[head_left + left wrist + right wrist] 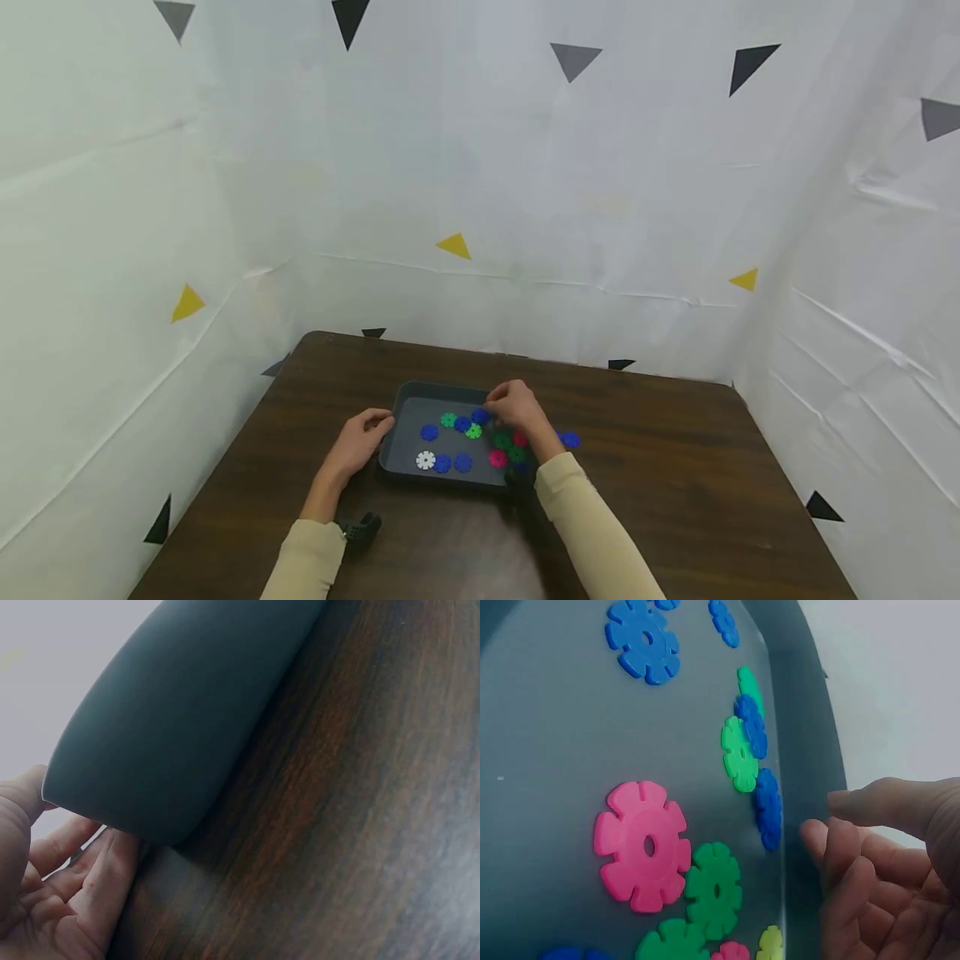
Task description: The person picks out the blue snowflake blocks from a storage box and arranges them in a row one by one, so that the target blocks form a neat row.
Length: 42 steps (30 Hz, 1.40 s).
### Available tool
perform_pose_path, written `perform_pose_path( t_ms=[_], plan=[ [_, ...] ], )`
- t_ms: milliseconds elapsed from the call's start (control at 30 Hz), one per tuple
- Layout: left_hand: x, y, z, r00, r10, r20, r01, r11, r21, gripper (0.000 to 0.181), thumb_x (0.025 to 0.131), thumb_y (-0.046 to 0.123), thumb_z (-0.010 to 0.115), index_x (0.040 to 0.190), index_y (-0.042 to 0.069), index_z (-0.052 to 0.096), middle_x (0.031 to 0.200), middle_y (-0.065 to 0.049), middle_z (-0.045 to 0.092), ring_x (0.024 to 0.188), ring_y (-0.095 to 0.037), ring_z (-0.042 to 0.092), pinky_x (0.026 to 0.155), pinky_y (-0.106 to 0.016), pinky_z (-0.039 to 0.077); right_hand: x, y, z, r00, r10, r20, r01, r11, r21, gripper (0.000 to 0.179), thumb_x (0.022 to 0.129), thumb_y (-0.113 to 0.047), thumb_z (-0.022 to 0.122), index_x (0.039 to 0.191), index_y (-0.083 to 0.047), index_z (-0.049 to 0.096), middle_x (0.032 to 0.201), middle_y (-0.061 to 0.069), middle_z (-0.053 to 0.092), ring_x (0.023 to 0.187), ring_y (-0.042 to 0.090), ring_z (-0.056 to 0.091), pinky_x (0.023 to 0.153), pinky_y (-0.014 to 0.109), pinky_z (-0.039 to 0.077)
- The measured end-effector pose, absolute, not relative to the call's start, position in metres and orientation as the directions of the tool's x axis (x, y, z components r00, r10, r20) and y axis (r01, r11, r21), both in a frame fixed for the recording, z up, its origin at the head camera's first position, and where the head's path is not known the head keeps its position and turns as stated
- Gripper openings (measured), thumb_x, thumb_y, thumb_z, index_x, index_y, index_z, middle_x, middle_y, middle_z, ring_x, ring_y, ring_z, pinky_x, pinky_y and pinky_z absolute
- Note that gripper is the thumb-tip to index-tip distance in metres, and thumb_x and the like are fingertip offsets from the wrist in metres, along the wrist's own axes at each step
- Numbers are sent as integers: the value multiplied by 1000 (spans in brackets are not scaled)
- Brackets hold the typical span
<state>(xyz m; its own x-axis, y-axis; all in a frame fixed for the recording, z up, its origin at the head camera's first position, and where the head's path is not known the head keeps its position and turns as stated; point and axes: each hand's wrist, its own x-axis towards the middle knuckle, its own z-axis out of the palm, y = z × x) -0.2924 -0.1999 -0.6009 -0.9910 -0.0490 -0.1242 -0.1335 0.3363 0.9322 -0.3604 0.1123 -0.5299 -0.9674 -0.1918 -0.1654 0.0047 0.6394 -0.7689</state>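
Observation:
A grey tray (405,477) holds several flat, notched, flower-shaped plastic discs. My left hand (363,440) grips its left end, thumb at the rim and fingers against the outer wall, as the left wrist view shows. Over the far right part of the tray is my right hand (517,408), its fingers loosely bent and nothing visible between them. Nearest its fingertips lies a blue disc (769,808) by the tray wall. Close to that are a light green disc (739,754) and another blue disc (751,726). A pink disc (643,846) overlaps a dark green disc (714,891).
The tray stands on a dark wooden table (660,483). Right of the right wrist lies a blue disc (571,439), outside the tray. A white disc (425,460) is at the tray's near left. White sheeting (510,167) with triangles surrounds the table's back and sides.

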Motion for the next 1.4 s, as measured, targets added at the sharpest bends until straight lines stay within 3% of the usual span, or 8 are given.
perform_pose_path(
  t_ms=[300,733,967,1400],
  plan=[
    [-291,-198,-606,-991,-65,-119,-134,344,929,43,111,33,62,144,6,63,136,-17,69,116,-27,66,101,-47,59,-365,108,-539,-970,-173,-169,6,681,-733,19,101,-16,75,113,-2,78,102,14,75,66,17,67,65,32,56],
    [-289,-200,-605,-992,-28,-122,-124,315,941,45,112,35,60,146,6,62,137,-17,69,123,-29,67,100,-45,58,-358,107,-545,-953,-233,-195,-12,669,-743,28,99,-13,77,124,-1,75,118,17,73,80,21,66,70,34,57],
    [-288,-204,-604,-993,-15,-119,-118,311,943,46,112,34,59,147,4,61,139,-18,68,127,-31,66,102,-49,58,-356,104,-544,-954,-225,-200,-8,681,-732,28,99,-11,77,125,-2,75,121,17,72,78,21,66,69,34,57],
    [-289,-205,-604,-992,-28,-121,-124,307,944,45,111,34,61,145,4,62,137,-18,68,122,-30,67,100,-47,59,-357,104,-544,-966,-203,-161,-17,671,-741,19,105,-12,67,119,-3,77,107,16,74,74,24,69,68,38,60]
  ],
)
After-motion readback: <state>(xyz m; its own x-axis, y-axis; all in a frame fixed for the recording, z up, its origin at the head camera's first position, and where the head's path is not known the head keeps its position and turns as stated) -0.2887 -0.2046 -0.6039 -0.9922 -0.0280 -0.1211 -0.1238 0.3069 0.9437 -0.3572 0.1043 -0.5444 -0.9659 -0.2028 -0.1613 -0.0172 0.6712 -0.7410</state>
